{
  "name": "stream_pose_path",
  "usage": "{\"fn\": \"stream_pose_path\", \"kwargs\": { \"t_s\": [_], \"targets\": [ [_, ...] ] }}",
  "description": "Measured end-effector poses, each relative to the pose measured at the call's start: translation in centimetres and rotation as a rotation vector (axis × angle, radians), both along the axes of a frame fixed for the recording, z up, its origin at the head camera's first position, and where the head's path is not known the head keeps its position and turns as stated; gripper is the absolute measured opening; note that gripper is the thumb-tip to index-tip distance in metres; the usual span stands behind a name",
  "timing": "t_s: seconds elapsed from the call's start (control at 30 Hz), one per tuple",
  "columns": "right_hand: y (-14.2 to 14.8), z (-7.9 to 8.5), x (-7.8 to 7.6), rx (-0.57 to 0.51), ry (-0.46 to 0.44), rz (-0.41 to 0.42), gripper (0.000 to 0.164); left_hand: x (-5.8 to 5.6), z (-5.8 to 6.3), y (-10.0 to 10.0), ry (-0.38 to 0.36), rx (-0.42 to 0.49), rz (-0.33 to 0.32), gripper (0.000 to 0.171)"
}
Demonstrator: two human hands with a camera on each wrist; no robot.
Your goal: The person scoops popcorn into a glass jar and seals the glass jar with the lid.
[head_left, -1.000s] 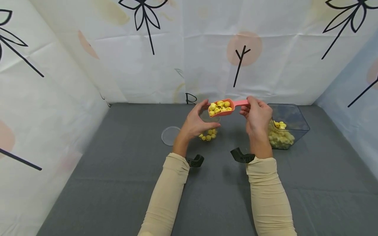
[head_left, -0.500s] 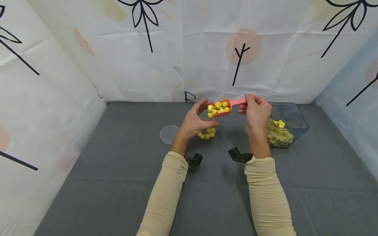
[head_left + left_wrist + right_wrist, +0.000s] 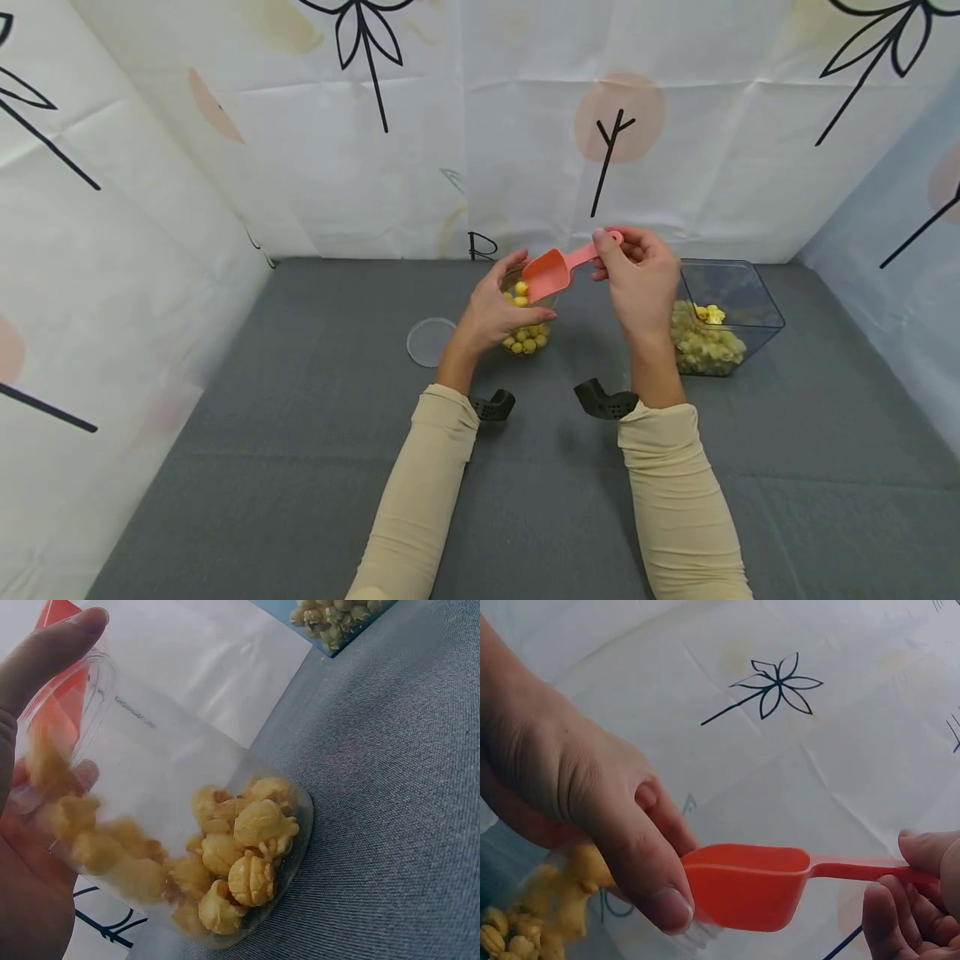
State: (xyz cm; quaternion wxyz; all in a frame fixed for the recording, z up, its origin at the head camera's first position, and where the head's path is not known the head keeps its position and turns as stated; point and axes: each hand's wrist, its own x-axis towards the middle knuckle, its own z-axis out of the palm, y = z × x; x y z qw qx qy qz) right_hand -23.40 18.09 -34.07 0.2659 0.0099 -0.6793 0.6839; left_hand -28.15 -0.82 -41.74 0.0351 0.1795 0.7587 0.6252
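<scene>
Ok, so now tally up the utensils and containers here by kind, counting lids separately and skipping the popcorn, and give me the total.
Scoop: 1
Round clear jar: 1
Rectangular see-through bin: 1
Round clear lid: 1
Total: 4

There are two containers (image 3: 180,757) (image 3: 738,292), one scoop (image 3: 547,277), one lid (image 3: 431,342).

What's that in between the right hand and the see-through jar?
The pinkish-red scoop. In the head view, the right hand pinches one end, and the other end is at the open top of the jar.
</scene>
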Motion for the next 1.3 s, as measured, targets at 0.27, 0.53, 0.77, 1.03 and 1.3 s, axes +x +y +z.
{"fn": "stream_pose_path", "kwargs": {
  "t_s": [0.27, 0.53, 0.77, 1.03, 1.3],
  "targets": [
    [-0.3, 0.5, 0.4, 0.073, 0.0, -0.003, 0.027, 0.0, 0.3, 0.0, -0.001, 0.001, -0.014, 0.1],
    [-0.1, 0.5, 0.4, 0.058, -0.026, -0.042, 0.031, 0.1, 0.6, 0.0, -0.002, 0.004, -0.033, 0.099],
    [0.4, 0.5, 0.6, 0.009, -0.058, -0.068, 0.037, 0.3, 0.7, 0.1, 0.007, -0.011, -0.052, 0.107],
    [0.6, 0.7, 0.6, -0.165, -0.024, -0.065, 0.026, 0.6, 1.3, -0.4, 0.061, -0.087, -0.017, 0.12],
    [1.3, 1.0, 0.7, -0.315, 0.043, -0.125, 0.017, 0.9, 2.2, -0.5, 0.165, -0.187, 0.047, 0.116]
  ]
}}
